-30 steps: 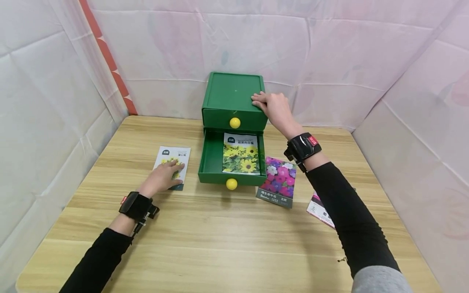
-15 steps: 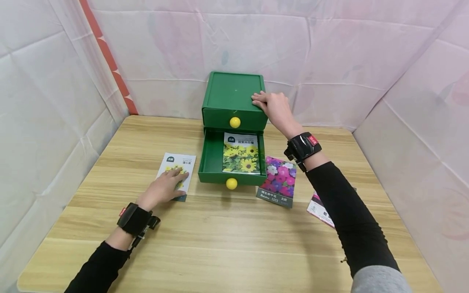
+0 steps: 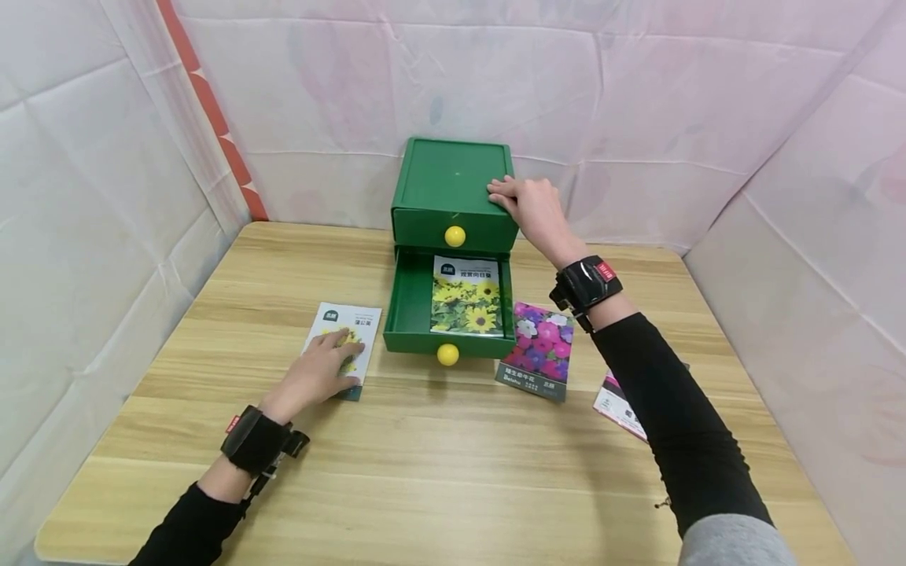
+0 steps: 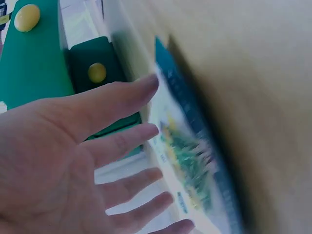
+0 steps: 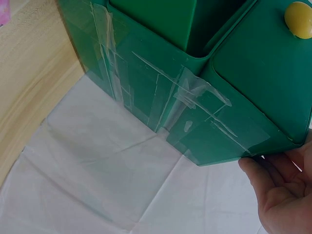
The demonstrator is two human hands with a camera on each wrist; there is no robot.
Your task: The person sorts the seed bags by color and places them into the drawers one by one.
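Note:
A green two-drawer box (image 3: 451, 182) stands at the table's back; its lower drawer (image 3: 406, 310) is pulled out and holds a sunflower seed packet (image 3: 466, 297). My right hand (image 3: 529, 206) rests flat on the box's top right edge, fingers straight; the right wrist view shows the box's taped side (image 5: 161, 92) and my fingers (image 5: 285, 192). My left hand (image 3: 320, 371) presses with straight fingers on a white seed packet (image 3: 350, 330) lying just left of the drawer. In the left wrist view the fingers (image 4: 117, 146) spread over that packet (image 4: 195, 175), which is blurred.
A pink-flower seed packet (image 3: 536, 350) lies right of the drawer, and another packet (image 3: 619, 407) is partly hidden under my right forearm. Both drawers have yellow knobs (image 3: 447, 354). White fabric walls (image 3: 85, 196) enclose the wooden table (image 3: 439, 472) on three sides.
My left hand has slid the white seed packet to the right and toward me, close to the open drawer. The right hand has stayed on the box.

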